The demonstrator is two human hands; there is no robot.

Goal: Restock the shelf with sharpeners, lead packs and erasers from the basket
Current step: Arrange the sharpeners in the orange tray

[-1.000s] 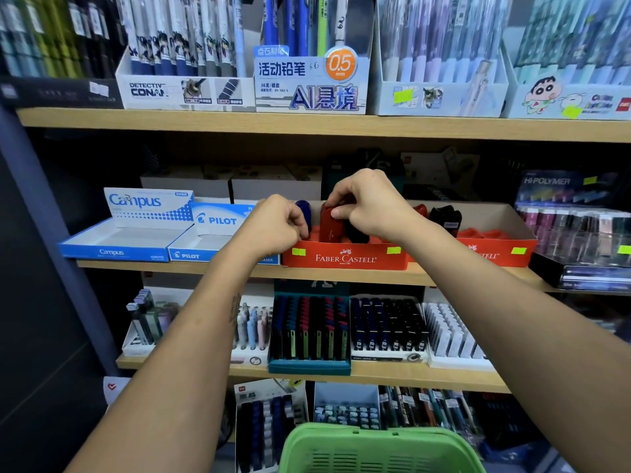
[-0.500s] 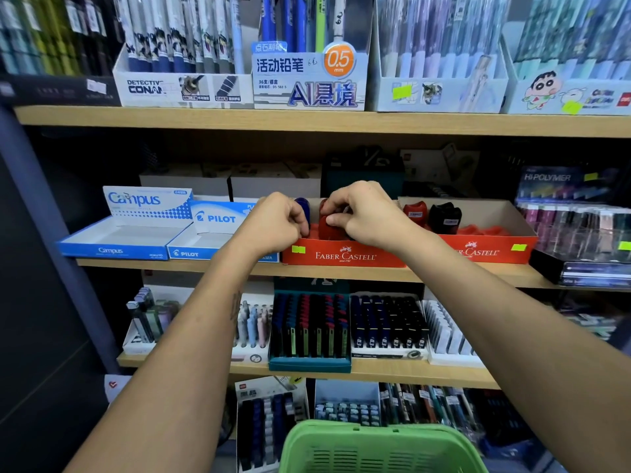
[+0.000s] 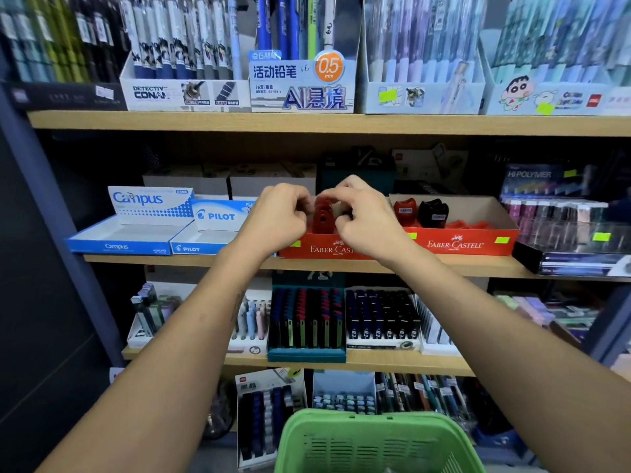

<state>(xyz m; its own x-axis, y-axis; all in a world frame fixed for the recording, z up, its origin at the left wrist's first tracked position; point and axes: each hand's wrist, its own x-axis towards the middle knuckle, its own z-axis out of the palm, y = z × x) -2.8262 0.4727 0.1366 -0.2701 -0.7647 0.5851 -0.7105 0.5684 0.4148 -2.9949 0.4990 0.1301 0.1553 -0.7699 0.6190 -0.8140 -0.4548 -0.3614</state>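
Head view: at frame centre both hands meet over the left red cardboard Faber-Castell tray on the middle wooden shelf. The left hand and right hand have fingers curled, flanking an upright red plastic sharpener standing in the tray; whether either grip actually clamps it I cannot tell. The right-hand red tray holds a red sharpener and a black sharpener, with open floor beside them. The green plastic basket sits at the bottom edge
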